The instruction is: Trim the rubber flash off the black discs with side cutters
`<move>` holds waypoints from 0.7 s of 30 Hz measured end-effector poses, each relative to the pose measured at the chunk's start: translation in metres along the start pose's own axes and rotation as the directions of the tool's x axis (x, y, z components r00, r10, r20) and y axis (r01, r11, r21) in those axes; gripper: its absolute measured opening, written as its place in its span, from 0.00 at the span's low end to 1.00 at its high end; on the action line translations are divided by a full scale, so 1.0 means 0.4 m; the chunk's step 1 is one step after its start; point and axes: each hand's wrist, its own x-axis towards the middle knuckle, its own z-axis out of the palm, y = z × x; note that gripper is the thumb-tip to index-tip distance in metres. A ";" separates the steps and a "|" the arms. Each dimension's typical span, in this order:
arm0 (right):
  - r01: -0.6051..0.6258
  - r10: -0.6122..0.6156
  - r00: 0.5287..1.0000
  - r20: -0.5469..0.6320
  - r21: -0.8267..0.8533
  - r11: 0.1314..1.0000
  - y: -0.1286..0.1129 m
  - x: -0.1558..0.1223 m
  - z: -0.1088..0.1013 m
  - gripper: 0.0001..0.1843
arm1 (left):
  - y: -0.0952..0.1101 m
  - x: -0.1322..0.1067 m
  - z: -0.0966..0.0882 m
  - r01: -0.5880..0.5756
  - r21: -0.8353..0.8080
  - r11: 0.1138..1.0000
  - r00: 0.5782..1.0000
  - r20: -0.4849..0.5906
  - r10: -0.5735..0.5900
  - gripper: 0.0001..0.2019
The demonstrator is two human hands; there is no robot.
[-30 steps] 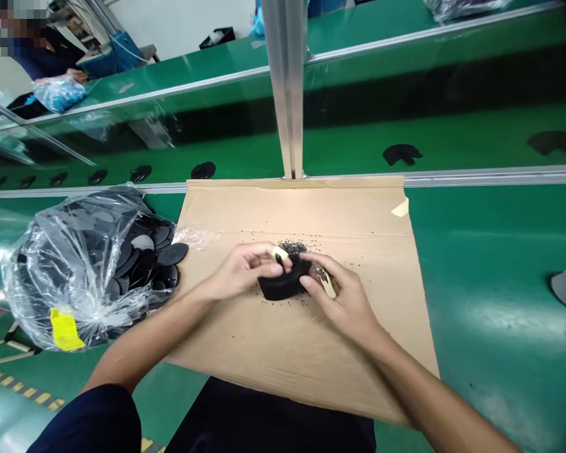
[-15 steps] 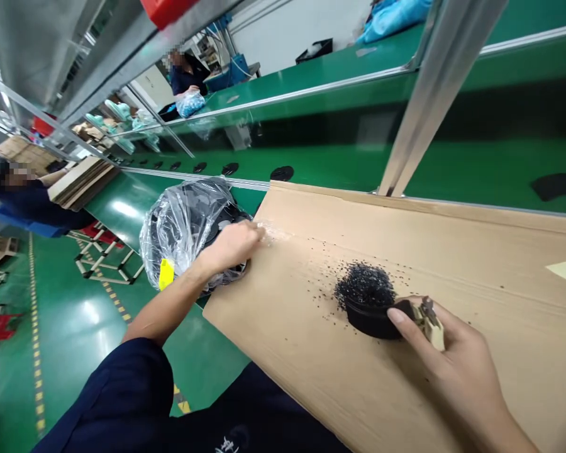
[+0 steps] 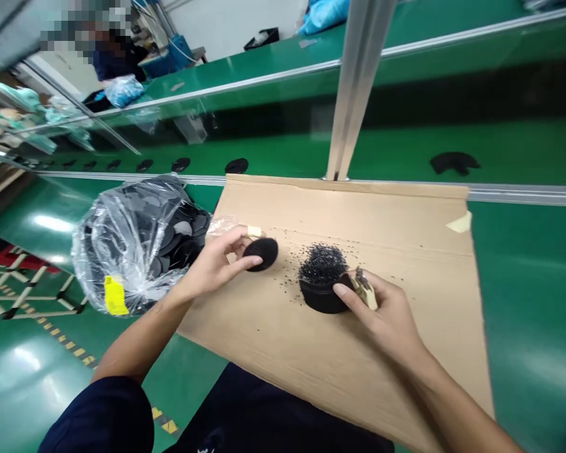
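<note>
My left hand (image 3: 217, 263) pinches a flat black round pad (image 3: 261, 253) just above the brown cardboard sheet (image 3: 382, 214), right of the plastic bag of black pads (image 3: 132, 245). My right hand (image 3: 387, 314) grips a small pale tool (image 3: 364, 290) and its forefinger presses on a stack of black pads (image 3: 321, 297). A heap of tiny black crumbs (image 3: 322, 263) lies just behind that stack.
The cardboard lies on a green workbench (image 3: 523, 302) beside a green conveyor (image 3: 396, 141) carrying black pads (image 3: 454, 162). A metal post (image 3: 353, 82) rises behind the cardboard. Another person sits far left at the back with a blue bag (image 3: 122, 89).
My left hand has come back from the plastic bag with one black pad in its fingers. My right hand stays on the stack; the view has swung right.
</note>
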 end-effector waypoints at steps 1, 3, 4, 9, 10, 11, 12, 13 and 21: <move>-0.015 0.015 1.000 0.009 0.021 1.000 0.001 -0.002 0.002 0.26 | 0.026 0.007 0.039 -0.043 -0.123 0.992 0.999 -0.001 0.043 0.15; -0.037 0.035 0.999 0.031 0.066 0.997 0.002 -0.007 0.004 0.25 | 0.071 0.024 0.114 -0.094 -0.278 0.956 0.995 -0.002 0.097 0.14; -0.042 0.039 0.998 0.042 0.085 0.995 0.003 -0.009 0.004 0.24 | 0.088 0.034 0.145 -0.105 -0.332 0.937 0.994 -0.004 0.110 0.12; -0.017 0.014 0.999 0.038 0.100 0.995 0.004 -0.019 0.000 0.19 | 0.117 0.075 0.206 -0.109 -0.364 0.925 0.991 0.037 0.131 0.19; -0.006 0.003 0.999 0.036 0.087 0.996 0.005 -0.020 0.000 0.17 | 0.117 0.080 0.200 -0.136 -0.307 0.942 0.981 0.087 0.171 0.20; 0.004 -0.006 0.999 0.038 0.071 0.997 0.005 -0.020 0.000 0.16 | 0.117 0.084 0.192 -0.179 -0.245 0.953 0.965 0.147 0.219 0.20; 0.012 -0.014 0.999 0.040 0.054 0.998 0.006 -0.021 0.000 0.15 | 0.117 0.088 0.183 -0.222 -0.191 0.956 0.944 0.203 0.260 0.18; 0.016 -0.018 0.999 0.043 0.040 0.999 0.007 -0.022 0.001 0.14 | 0.117 0.091 0.175 -0.253 -0.153 0.955 0.928 0.242 0.284 0.15; -0.034 0.034 0.999 0.000 0.118 0.992 0.013 -0.020 0.007 0.18 | 0.107 0.078 0.205 -0.121 -0.434 0.893 0.985 -0.163 0.054 0.08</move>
